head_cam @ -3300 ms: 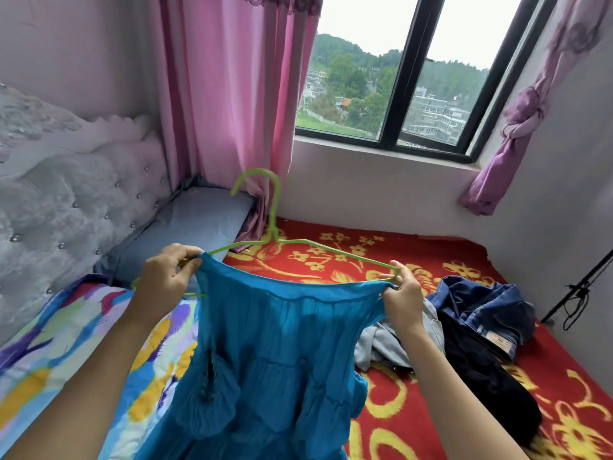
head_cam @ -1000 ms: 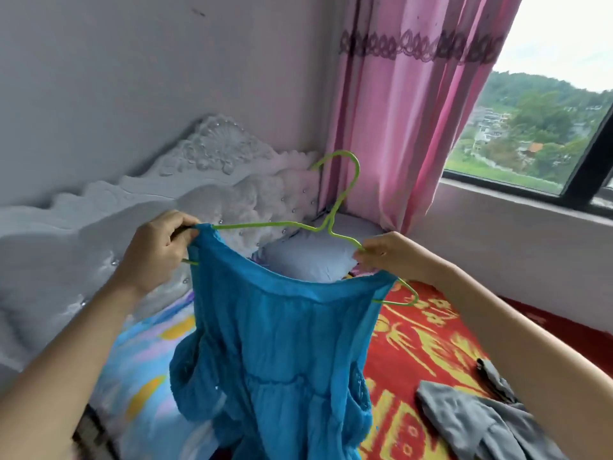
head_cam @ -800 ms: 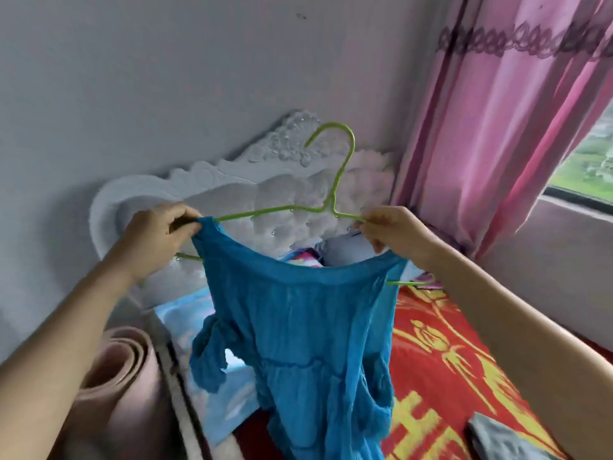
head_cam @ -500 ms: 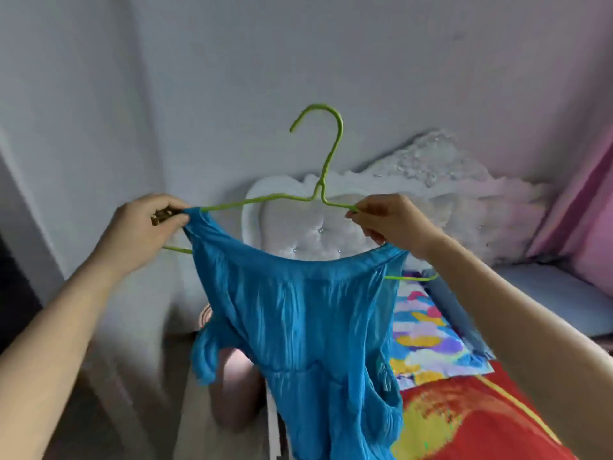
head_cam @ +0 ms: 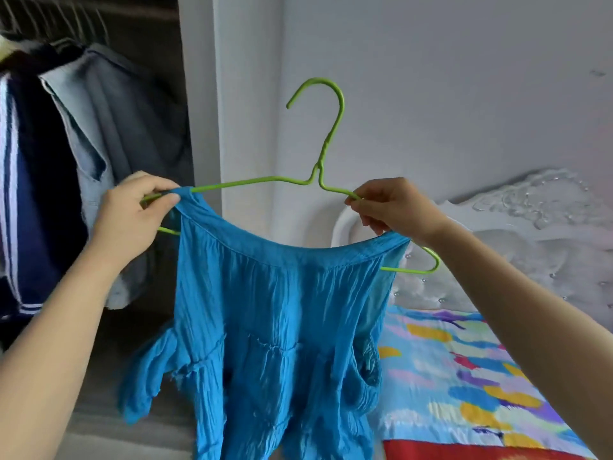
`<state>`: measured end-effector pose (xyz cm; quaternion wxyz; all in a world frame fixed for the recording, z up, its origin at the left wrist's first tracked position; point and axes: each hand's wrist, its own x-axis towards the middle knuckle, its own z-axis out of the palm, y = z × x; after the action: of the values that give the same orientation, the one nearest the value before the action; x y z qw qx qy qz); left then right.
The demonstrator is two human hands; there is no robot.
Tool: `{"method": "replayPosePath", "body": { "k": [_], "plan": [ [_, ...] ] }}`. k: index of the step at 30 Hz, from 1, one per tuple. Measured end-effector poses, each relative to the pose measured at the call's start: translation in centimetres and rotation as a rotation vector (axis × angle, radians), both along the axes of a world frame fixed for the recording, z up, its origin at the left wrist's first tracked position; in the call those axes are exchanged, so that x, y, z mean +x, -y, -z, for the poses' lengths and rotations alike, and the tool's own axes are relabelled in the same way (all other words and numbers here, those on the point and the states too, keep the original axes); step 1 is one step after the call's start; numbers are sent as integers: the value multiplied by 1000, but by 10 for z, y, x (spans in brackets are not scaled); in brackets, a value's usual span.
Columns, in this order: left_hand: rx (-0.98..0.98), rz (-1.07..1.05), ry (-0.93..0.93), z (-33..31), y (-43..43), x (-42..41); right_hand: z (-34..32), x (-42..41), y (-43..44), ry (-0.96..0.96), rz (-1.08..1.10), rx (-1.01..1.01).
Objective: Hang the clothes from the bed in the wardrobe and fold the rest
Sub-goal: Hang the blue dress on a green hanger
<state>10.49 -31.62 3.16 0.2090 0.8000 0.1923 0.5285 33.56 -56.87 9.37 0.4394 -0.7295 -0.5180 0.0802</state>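
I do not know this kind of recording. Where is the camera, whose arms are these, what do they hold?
The camera sits on a person's head, looking forward and down, so both arms are that person's own; no machine is here. The left hand pinches one end of a green hanger with the edge of a blue garment; the right hand grips the hanger's other side. At left, clothes hang in a wardrobe; at right lies a bed with a colourful cover.

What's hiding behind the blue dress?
The bottom bar of the green hanger passes behind the blue dress; only its two ends show. The near edge of the bed is covered too; what lies there cannot be seen.
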Motion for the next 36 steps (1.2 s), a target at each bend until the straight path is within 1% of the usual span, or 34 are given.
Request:
{"method": "replayPosePath", "body": {
  "k": [2,6,9,11,13,15,17,20,25,27,29,33,36],
  "plan": [
    [-10,-24,25,0,-17,-24,-3,-23,-20,16,-19,6],
    [-13,-80,-3,3,-55,-66,4,-66,-64,0,-9,22],
    [-24,-174,-105,9,-86,-86,14,-90,-97,-11,78,58],
    [-84,-242,-181,13,-112,-112,22,-111,-129,-9,145,75],
    [-122,-260,-194,22,-127,-131,30,-121,-150,-79,228,91],
    [-141,-261,-175,34,-139,-153,33,-132,-171,-206,324,105],
    [-185,-271,-162,47,-151,-173,33,-142,-193,-366,374,134],
    [-258,-324,-166,61,-169,-197,27,-160,-233,-584,359,191],
    [-274,-358,-188,67,-194,-215,7,-176,-306,-814,219,259],
    [-272,-369,-212,67,-206,-216,-6,-176,-333,-839,204,287],
    [-257,-425,-256,65,-228,-220,-17,-173,-370,-841,164,306],
    [-210,-478,-296,48,-280,-207,-37,-160,-436,-847,63,405],
    [-145,-492,-312,21,-319,-180,-54,-145,-478,-774,-4,482]
  ]
}}
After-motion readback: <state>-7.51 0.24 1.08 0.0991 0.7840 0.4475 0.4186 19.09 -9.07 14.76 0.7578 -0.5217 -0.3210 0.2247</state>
